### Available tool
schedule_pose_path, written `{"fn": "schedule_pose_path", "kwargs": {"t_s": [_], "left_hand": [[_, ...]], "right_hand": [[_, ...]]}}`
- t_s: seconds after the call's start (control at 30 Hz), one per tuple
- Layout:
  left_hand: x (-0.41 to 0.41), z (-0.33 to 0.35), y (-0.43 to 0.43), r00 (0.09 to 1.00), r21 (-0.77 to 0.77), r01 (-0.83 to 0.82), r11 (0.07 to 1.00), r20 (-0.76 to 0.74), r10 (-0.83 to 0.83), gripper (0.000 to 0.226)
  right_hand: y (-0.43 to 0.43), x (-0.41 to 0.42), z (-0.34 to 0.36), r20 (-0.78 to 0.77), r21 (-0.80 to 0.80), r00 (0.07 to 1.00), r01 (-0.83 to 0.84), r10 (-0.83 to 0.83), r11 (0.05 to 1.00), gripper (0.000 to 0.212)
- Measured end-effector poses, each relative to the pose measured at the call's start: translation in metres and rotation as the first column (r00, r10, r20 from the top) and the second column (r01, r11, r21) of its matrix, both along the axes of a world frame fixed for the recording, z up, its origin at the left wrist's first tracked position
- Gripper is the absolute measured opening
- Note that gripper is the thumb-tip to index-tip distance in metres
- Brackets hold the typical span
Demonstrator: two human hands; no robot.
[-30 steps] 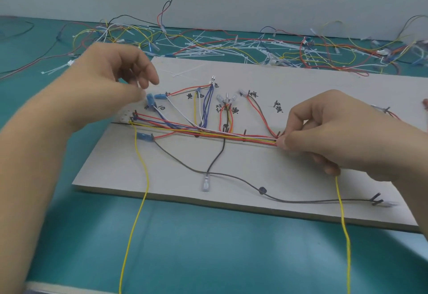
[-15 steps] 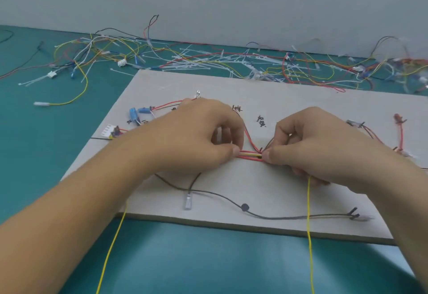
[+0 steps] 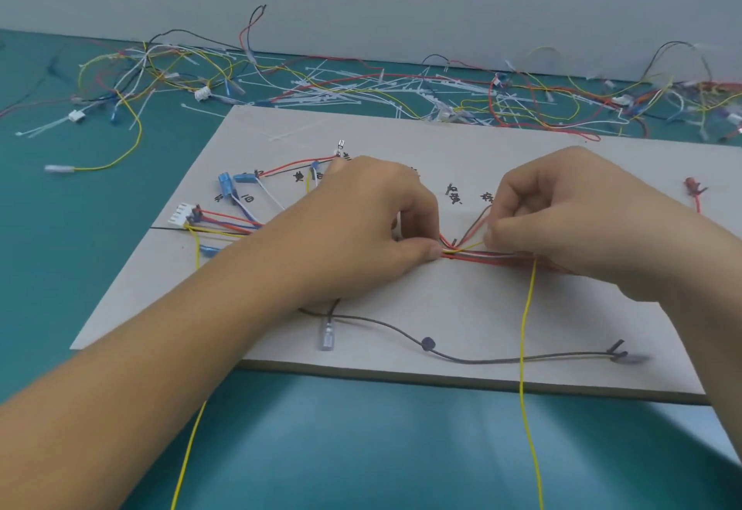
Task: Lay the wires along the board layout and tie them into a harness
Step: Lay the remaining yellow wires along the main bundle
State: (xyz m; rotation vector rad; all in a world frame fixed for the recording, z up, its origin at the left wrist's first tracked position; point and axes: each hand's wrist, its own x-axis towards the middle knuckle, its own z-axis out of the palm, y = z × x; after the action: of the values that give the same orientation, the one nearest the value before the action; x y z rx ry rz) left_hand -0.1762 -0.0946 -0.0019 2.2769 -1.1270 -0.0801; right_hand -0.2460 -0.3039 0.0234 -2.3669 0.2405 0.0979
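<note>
Teal tabletop (image 3: 361, 449) carrying board (image 3: 461, 308); left hand (image 3: 361, 228), right hand (image 3: 570, 220) fingers pinching wire bundle (image 3: 465, 254), yellow wire (image 3: 522, 349) dangling below right fingers.

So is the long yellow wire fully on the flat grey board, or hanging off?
Hanging off: the yellow wire crosses the grey board's front edge.

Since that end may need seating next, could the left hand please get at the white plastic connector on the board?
Probably yes, once freed: the left hand pinches the red-and-yellow wire bundle, but the white plastic connector lies uncovered, left of its wrist.
</note>
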Motion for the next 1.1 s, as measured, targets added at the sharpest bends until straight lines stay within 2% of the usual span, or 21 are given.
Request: {"fn": "schedule_pose_path", "kwargs": {"t_s": [0.2, 0.5, 0.7, 0.8, 0.93, 1.0, 1.1], "left_hand": [[-0.003, -0.002, -0.006, 0.998, 0.01, 0.027, 1.0, 0.053, -0.028, 0.006], [-0.003, -0.002, -0.008, 0.999, -0.001, 0.006, 1.0, 0.042, -0.006, 0.006], [-0.003, -0.003, -0.009, 1.0, -0.078, -0.031, 0.996, -0.002, 0.031, 0.008], [-0.003, -0.004, -0.01, 1.0, -0.09, 0.004, 0.996, -0.003, -0.004, 0.007], [-0.003, -0.004, -0.011, 1.0, -0.102, 0.003, 0.995, -0.018, -0.005, 0.008], [-0.003, -0.005, -0.012, 0.999, -0.093, -0.033, 0.995, -0.034, 0.03, 0.008], [-0.003, -0.007, -0.012, 0.991, -0.079, -0.118, 0.99, -0.078, 0.112, 0.008]], "right_hand": [[-0.005, -0.001, 0.003, 0.025, 0.054, 1.0, -0.01, 0.009, 0.998, 0.007], [-0.007, -0.002, 0.006, 0.018, -0.039, 1.0, -0.008, 0.009, 0.999, 0.014], [-0.007, -0.002, 0.005, 0.042, -0.089, 0.999, 0.015, -0.012, 0.996, 0.021], [-0.009, -0.002, 0.008, 0.035, 0.005, 0.999, -0.009, 0.009, 1.0, 0.019], [-0.012, -0.002, 0.014, 0.049, 0.299, 0.999, -0.025, 0.011, 0.954, 0.02], [-0.012, -0.003, 0.018, 0.056, 0.368, 0.998, -0.043, 0.024, 0.929, 0.026], [-0.013, -0.004, 0.021, 0.045, 0.475, 0.998, -0.05, 0.032, 0.878, 0.023]]}}
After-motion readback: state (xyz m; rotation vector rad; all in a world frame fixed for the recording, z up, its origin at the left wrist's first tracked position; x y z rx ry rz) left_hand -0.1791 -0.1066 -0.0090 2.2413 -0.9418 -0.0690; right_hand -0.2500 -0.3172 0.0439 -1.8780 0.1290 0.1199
